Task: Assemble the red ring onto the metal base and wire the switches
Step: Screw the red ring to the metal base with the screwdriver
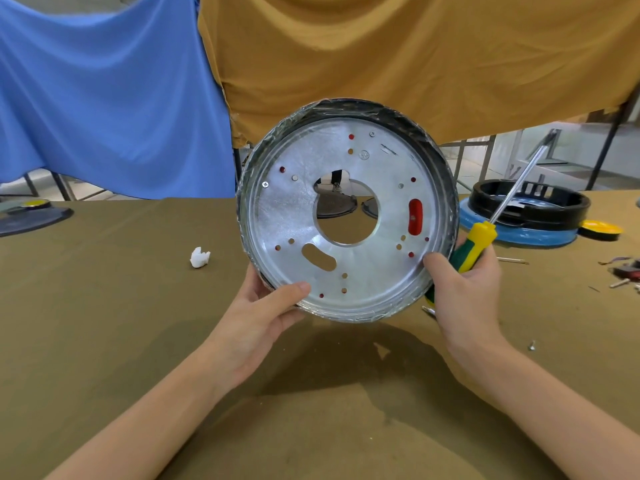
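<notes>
An olive-brown cloth covers the worktop (104, 323), and behind its far edge hang a blue sheet (104, 98) and a mustard-yellow sheet (415, 57). A crumpled white scrap (199, 257) lies left of centre; a black ring on a blue disc (526, 209) sits toward the far right edge, with loose screws and wire bits near the right edge.

The metal base (346, 209) is held upright above the middle of the worktop, its flat face toward the camera (red shows through its slot and small holes). The left hand (263, 317) pinches its lower left rim, thumb on the face. The right hand (464, 292) grips its lower right rim, thumb on the face, its fingers also curled round a yellow-and-green screwdriver (478, 244) whose shaft points up and away.
</notes>
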`<state>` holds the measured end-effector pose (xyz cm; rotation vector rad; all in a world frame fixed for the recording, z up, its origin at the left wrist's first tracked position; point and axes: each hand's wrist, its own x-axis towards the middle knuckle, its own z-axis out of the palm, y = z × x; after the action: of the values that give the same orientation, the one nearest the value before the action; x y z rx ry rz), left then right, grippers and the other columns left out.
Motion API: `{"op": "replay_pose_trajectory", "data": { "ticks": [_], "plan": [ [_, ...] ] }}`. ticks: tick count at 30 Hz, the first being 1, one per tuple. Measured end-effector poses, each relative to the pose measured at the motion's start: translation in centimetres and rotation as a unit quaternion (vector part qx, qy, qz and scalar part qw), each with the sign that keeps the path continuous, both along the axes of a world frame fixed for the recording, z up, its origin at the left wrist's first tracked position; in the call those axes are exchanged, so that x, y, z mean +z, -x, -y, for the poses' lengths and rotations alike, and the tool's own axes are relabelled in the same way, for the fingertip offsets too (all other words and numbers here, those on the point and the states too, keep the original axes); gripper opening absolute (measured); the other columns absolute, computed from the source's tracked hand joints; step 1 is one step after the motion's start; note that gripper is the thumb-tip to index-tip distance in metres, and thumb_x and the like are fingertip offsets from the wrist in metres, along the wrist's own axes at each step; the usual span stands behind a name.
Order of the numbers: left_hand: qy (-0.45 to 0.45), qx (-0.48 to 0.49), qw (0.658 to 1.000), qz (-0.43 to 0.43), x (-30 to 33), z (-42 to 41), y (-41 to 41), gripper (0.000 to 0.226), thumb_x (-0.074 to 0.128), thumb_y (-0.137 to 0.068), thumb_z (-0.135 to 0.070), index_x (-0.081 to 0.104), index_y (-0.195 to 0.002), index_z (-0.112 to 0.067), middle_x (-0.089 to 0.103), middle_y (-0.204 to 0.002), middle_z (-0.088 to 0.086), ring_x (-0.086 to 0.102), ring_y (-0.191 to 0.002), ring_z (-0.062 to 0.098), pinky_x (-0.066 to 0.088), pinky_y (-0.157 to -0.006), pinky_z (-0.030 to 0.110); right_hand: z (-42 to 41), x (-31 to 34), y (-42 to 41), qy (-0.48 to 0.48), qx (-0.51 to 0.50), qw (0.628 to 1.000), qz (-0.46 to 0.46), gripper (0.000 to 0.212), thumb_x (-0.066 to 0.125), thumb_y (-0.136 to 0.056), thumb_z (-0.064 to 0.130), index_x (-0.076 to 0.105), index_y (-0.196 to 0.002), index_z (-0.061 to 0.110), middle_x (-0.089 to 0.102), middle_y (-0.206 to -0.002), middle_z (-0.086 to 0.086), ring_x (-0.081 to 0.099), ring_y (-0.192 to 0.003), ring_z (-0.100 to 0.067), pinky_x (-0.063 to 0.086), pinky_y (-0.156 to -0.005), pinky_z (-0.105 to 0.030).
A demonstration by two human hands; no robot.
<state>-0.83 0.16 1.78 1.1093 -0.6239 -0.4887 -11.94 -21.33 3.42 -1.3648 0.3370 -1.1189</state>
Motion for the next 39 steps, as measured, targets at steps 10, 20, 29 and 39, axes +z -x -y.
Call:
{"op": "replay_pose_trajectory", "data": {
  "ticks": [10,20,29,39],
  "plan": [
    [-0.005,0.023,1.0,-0.021,-0.3,0.3,-0.2,0.068,0.076,-0.08,-0.005,0.049,-0.141,-0.021,0.068,-0.128,0.01,0.069,-0.112,0.029,0.06,-0.082,0.036,-0.1,-0.5,-0.5,-0.014,0.011,1.0,-0.019,0.021,0.066,-0.087,0.01,0.058,-0.1,0.025,0.069,-0.079,0.009,0.065,-0.067,-0.004,0.052,-0.057,-0.017],
    [0.002,0.085,0.989,-0.125,-0.5,-0.1,-2.1,0.038,0.055,-0.094,-0.004,0.055,-0.13,-0.014,0.071,-0.12,0.016,0.074,-0.096,0.03,0.062,-0.071,0.037,3.7,2.9,0.9,0.015,0.054,0.969,-0.241,0.022,0.067,-0.093,0.024,0.062,-0.099,0.003,0.071,-0.088,-0.01,0.065,-0.066,-0.015,0.058,-0.056,-0.026],
    [-0.038,0.099,0.988,-0.11,-1.1,-0.2,-2.9,0.048,0.071,-0.086,-0.028,0.058,-0.132,-0.024,0.072,-0.119,0.012,0.075,-0.094,0.03,0.062,-0.07,0.037,8.4,4.8,5.1,0.184,0.122,0.811,-0.542,0.023,0.074,-0.083,0.018,0.065,-0.094,0.001,0.059,-0.061,-0.006,0.051,-0.048,-0.016,0.045,-0.048,-0.026],
    [-0.069,0.088,0.989,-0.098,-1.0,-0.3,-2.9,0.06,0.075,-0.078,-0.041,0.057,-0.133,-0.023,0.072,-0.118,0.013,0.074,-0.095,0.032,0.062,-0.071,0.037,10.1,4.0,8.3,0.198,0.09,0.715,-0.665,0.016,0.078,-0.08,0.007,0.068,-0.092,0.012,0.068,-0.082,-0.009,0.061,-0.06,-0.016,0.048,-0.046,-0.019]
  ]
}}
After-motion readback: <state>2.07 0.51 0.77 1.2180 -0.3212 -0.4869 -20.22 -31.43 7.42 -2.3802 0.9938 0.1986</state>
